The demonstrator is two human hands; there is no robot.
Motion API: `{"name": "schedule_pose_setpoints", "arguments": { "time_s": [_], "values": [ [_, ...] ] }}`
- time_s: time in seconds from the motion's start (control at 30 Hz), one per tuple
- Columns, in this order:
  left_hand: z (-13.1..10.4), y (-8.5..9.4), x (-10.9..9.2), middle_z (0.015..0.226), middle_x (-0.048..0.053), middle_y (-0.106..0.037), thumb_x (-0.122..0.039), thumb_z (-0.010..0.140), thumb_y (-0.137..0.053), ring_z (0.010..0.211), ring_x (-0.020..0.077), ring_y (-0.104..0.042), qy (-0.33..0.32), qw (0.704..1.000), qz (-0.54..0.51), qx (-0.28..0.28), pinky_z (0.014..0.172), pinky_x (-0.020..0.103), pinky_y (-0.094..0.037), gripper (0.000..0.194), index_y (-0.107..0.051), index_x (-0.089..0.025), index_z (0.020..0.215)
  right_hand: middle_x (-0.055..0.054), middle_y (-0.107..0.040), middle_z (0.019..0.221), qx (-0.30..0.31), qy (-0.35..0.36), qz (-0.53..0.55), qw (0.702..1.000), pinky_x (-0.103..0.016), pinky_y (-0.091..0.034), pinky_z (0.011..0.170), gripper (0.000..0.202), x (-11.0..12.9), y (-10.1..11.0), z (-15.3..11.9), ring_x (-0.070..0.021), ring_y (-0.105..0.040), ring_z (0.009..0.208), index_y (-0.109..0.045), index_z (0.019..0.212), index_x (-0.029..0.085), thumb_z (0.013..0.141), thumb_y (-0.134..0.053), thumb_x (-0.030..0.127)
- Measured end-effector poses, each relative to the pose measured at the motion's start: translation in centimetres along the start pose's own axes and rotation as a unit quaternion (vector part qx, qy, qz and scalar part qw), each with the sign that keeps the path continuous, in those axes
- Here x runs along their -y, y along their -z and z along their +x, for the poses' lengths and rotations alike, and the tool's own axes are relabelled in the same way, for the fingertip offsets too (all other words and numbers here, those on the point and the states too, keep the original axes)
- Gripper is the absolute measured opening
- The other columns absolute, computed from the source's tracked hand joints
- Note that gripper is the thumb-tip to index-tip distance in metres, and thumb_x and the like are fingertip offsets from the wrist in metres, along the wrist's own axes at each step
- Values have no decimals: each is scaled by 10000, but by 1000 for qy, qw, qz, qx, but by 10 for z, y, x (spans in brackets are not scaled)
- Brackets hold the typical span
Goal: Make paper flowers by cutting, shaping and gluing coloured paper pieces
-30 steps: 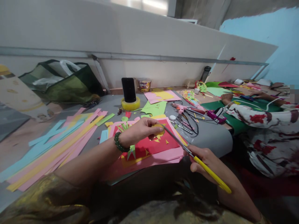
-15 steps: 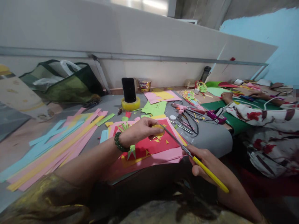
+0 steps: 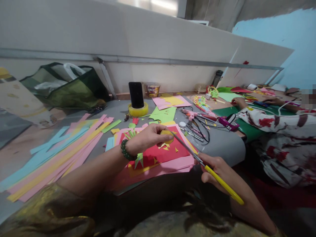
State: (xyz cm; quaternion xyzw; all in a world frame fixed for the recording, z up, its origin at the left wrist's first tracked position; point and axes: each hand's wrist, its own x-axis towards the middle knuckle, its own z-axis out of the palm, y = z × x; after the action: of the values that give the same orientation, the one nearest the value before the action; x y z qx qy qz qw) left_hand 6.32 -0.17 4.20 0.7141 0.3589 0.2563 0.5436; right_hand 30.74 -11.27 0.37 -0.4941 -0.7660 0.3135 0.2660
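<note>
Between thumb and fingers, my left hand (image 3: 156, 135) pinches a small rounded piece of yellow paper (image 3: 168, 135). My right hand (image 3: 217, 169) is closed round yellow-handled scissors (image 3: 187, 148), whose blade tips touch or lie very near the right edge of that paper. Whether the blades are parted is hard to see. Beneath both lies a red paper sheet (image 3: 153, 154) with yellow snippets scattered on it, stacked over pink sheets (image 3: 170, 168). A green fringed cutting (image 3: 139, 161) rests on the red sheet near my wrist.
Long coloured paper strips (image 3: 66, 154) cover the left side. Behind stand a phone (image 3: 136, 94) in a tape roll (image 3: 138, 109) and a noodle cup (image 3: 152, 89). Glue guns with cables (image 3: 191, 115) lie right of the papers. A co-worker's arm (image 3: 266, 117) works further right.
The yellow paper has turned slightly in my left fingers and shows more of its rounded face. My right hand and the scissors have shifted a little.
</note>
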Motion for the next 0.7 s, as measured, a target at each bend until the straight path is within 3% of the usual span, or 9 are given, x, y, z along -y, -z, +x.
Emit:
{"name": "schedule_pose_setpoints", "arguments": {
  "time_s": [0.13,0.27,0.37,0.57,0.63,0.7],
  "values": [
    [-1,-1,-2,508,-59,-491,-413,676,-791,476,58,-393,-4,1000,-17,2,439,186,-315,361,-551,-167,564,-31,-624,713,0,2,9,1000,-274,-465,608,861,-1,-1,0,-202,-546,670,-704,943,161,747,-368,929],
    [-1,-1,2,620,-22,-619,-404,698,-794,562,88,-581,14,997,-70,11,535,195,-461,315,-609,-150,672,-33,-618,706,-28,0,-15,999,-270,-456,586,836,2,-2,-4,-190,-521,642,-688,911,165,775,-346,916],
    [0,-1,6,702,14,-693,-386,714,-792,566,107,-651,27,994,-100,20,551,211,-496,303,-608,-146,722,-45,-623,732,-82,4,-32,996,-287,-462,608,762,4,-2,-7,-201,-506,644,-682,955,194,840,-338,864],
    [0,-1,6,568,-17,-629,-299,690,-793,465,78,-546,17,997,-78,4,460,189,-426,222,-636,-143,691,-53,-624,737,-71,12,-11,997,-309,-447,576,766,10,-5,-10,-211,-485,601,-682,1016,235,811,-340,889],
    [0,-1,4,528,-31,-583,-306,690,-779,451,68,-489,12,998,-58,-1,440,185,-383,219,-638,-141,668,-45,-605,714,-93,0,-10,996,-305,-447,583,734,11,-6,-12,-214,-497,615,-662,1035,229,857,-315,850],
    [-1,-1,2,495,-39,-536,-358,703,-766,445,65,-436,6,999,-31,2,433,189,-348,265,-624,-144,637,-35,-592,688,-73,1,-4,997,-301,-454,587,774,10,-6,-11,-213,-511,620,-644,1063,212,845,-295,867]
  ]
}}
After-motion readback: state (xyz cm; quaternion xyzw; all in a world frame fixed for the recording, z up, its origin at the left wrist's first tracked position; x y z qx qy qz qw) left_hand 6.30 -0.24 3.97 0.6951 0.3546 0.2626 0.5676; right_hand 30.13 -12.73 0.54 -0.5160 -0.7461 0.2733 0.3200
